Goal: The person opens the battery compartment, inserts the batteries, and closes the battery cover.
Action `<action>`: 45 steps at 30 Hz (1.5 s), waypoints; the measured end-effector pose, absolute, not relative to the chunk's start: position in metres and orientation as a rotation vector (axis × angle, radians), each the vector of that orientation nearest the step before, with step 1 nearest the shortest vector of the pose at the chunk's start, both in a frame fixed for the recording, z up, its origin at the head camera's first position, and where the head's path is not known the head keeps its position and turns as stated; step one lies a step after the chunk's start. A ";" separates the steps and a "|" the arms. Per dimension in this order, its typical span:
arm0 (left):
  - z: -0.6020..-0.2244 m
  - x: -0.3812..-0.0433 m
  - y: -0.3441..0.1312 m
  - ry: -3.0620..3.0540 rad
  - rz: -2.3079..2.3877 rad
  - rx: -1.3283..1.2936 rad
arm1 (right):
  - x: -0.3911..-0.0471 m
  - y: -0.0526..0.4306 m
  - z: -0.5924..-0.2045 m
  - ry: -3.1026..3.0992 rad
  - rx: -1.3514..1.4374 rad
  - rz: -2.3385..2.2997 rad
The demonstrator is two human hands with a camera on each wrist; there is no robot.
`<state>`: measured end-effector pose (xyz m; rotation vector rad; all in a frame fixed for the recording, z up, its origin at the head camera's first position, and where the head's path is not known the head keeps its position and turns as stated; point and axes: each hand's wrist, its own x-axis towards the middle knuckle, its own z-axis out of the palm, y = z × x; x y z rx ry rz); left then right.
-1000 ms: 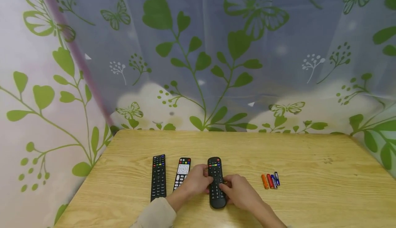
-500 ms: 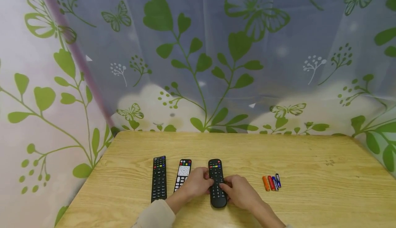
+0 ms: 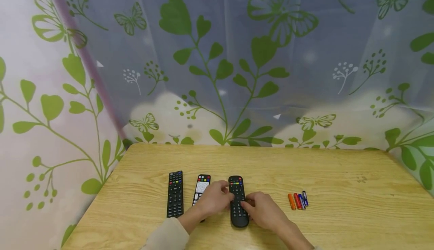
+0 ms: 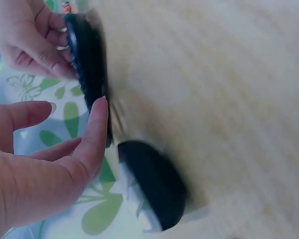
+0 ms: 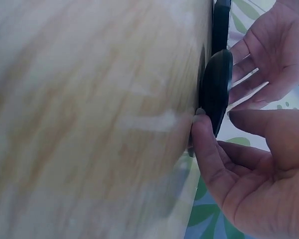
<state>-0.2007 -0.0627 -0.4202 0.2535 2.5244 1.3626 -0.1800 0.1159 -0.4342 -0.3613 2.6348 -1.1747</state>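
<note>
A black remote control [image 3: 238, 189] with rounded ends lies face up on the table between my hands. My left hand [image 3: 216, 197] holds its left side, thumb tip at the button face; in the left wrist view a fingertip [image 4: 100, 103] touches the remote's lower edge. At the right side my right hand [image 3: 266, 208] grips it, with the thumb over the buttons and a finger [image 5: 203, 127] low against the edge. Left of it lie a black remote with a white button panel [image 3: 202, 186], partly behind my left hand, and a long black remote [image 3: 175, 195].
Several small batteries, among them an orange one [image 3: 292, 201] and a red one [image 3: 297, 201], lie in a row to the right on the wooden table [image 3: 356, 205]. A leaf-patterned curtain [image 3: 220, 54] hangs behind the table's far edge.
Both hands keep their places at the black remote. The whole head view has shifted slightly, and a little more of the middle remote's lower end shows below my left hand.
</note>
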 end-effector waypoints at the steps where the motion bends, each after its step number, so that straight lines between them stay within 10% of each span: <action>1: -0.419 -0.201 -0.065 2.536 1.358 0.265 | -0.180 0.116 -0.434 2.643 -0.356 -1.166; 45: -0.409 -0.213 -0.133 2.904 1.146 0.144 | -0.188 0.045 -0.425 2.174 -0.384 -1.650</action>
